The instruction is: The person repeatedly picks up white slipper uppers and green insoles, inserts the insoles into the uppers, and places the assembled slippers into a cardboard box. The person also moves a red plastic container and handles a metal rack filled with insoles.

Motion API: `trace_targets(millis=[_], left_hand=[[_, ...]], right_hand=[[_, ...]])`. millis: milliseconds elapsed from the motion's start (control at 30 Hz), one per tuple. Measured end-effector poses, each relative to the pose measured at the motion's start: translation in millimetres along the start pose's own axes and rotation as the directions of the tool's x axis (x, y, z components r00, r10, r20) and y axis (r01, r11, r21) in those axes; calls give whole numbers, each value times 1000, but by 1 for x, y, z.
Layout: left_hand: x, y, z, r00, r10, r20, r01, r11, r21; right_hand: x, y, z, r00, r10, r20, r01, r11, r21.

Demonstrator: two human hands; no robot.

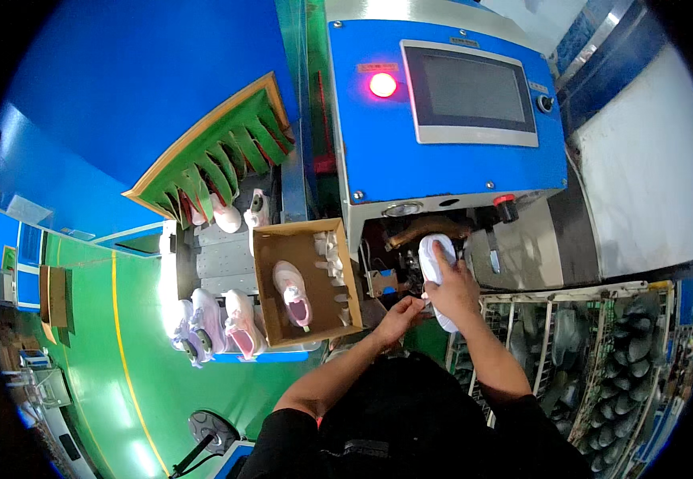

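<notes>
A shoe (429, 267) with its white sole turned up is held in front of the machine's opening. My right hand (456, 294) is closed around it, the fingers lying over the sole. Lower on its left side, my left hand (399, 319) is closed with the fingertips pinching at the shoe's edge; a bit of pale pink shows there. The shoe's upper is mostly hidden beneath the sole and my hands. Just beyond the shoe is a brown curved pad (430, 230) inside the machine (346, 152).
A cardboard box (350, 275) left of my hands holds a pink-white shoe (290, 287) and several small white pieces. More shoes (238, 319) stand on the conveyor (223, 263), below a green strip curtain (238, 144). A rack of grey shoe lasts (625, 351) stands right; a round stool (212, 431) lower left.
</notes>
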State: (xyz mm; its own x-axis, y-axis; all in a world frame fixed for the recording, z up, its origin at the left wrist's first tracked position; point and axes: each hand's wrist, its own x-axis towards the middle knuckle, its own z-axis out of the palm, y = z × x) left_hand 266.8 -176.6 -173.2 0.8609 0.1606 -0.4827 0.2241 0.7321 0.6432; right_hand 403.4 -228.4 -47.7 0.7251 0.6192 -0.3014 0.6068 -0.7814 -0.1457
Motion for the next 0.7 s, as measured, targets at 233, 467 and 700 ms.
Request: trace_targets(millis=[233,467,700], left_hand=[[-51,24,-38,991,11,-131,55,869,493],[-112,89,-87,903,139,-406,-66,980,188],[-86,60,-84,991,42,-127,22,887,462]], right_hand=[[26,-5,24,996,-19,-92,14,998,-53],[13,-9,19,990,-12,-142,25,996,89],[-35,-13,27,929,-45,-367,120,976,183]])
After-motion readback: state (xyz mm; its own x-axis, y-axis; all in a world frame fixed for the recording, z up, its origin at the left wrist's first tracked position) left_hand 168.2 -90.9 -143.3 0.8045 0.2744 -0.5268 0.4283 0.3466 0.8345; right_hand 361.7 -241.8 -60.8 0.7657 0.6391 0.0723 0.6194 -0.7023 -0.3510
